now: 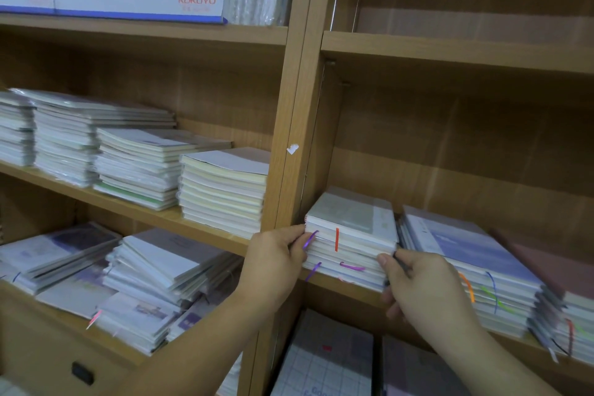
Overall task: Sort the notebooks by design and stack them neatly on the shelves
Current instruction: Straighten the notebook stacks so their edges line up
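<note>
You are squaring a stack (350,244) at the left front edge of the right shelf (337,287). Your left hand (273,264) pinches its left side and your right hand (421,286) grips its right corner. The next move probably needs an even push from both sides.

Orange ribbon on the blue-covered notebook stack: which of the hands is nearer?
Right. The right hand sits just left of the orange ribbon, at the right edge of the small notebook stack; the left hand holds its left edge, farther away.
</note>
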